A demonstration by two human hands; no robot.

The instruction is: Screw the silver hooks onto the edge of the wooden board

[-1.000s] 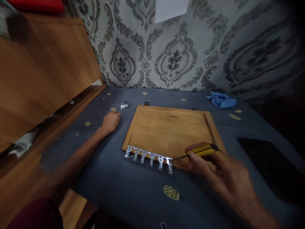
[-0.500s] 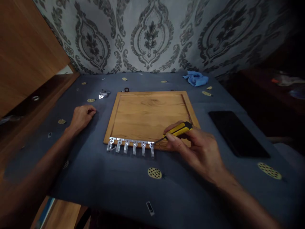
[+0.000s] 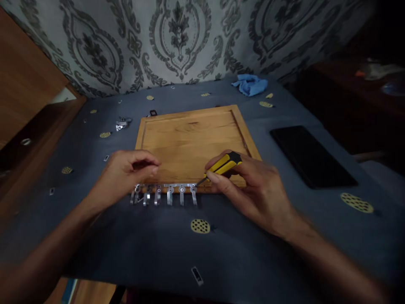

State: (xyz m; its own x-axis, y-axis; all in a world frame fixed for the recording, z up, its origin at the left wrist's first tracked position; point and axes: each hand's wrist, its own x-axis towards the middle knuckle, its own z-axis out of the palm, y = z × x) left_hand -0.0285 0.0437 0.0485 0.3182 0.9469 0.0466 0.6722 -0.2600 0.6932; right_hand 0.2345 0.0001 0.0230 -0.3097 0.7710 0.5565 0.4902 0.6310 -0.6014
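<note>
My right hand (image 3: 253,190) grips a yellow and black screwdriver (image 3: 221,164), its tip down at the rightmost of several metal hooks (image 3: 170,194). These hooks sit in a row on a metal strip along the near edge of a framed wooden board (image 3: 186,143). Over the board's left part is my left hand (image 3: 129,171), fingers curled and thumb drawn toward the forefinger. Whatever is between those fingertips, if anything, is too small to make out.
Small metal pieces (image 3: 122,123) lie left of the board, and a small black piece (image 3: 153,113) is behind it. A black phone-like slab (image 3: 313,156) rests to the right. A crumpled blue cloth (image 3: 250,85) lies by the patterned curtain (image 3: 180,38).
My left hand has come right, from the tablecloth to over the board's left part. The screwdriver stays at the rightmost hook in my right hand. The camera view has shifted and tilted.
</note>
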